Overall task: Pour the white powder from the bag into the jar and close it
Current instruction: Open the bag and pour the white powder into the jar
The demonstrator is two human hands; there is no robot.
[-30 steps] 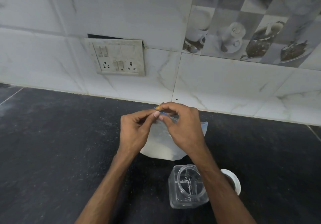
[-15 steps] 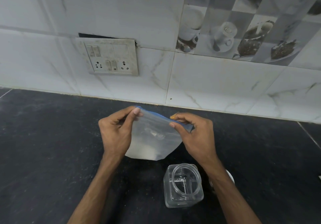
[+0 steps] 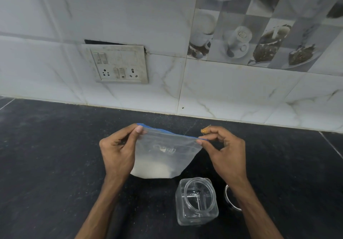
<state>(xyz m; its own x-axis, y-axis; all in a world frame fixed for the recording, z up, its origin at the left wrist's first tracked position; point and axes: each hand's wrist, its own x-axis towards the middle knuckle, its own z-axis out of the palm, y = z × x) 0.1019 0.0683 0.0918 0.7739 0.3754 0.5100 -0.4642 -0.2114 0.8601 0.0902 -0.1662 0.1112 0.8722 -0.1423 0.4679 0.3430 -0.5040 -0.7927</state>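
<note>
I see the left hand (image 3: 118, 151) and right hand (image 3: 224, 155) each pinching a top corner of the blue-edged clear bag (image 3: 165, 155), held upright mid-counter (image 3: 46, 164), white powder (image 3: 154, 171) settled at its bottom, the open jar (image 3: 196, 201) just beside it toward the near edge.

Left hand (image 3: 118, 152), right hand (image 3: 225, 155) drawn apart; bag (image 3: 163, 157) stretched wider

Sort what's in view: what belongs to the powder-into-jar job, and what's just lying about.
For the job: bag, pinched at its top corners by the left hand and right hand; white powder inside it; open jar; lid, partly hidden behind the right forearm.

Just there: switch-and-socket plate; picture wall tiles; dark countertop.
</note>
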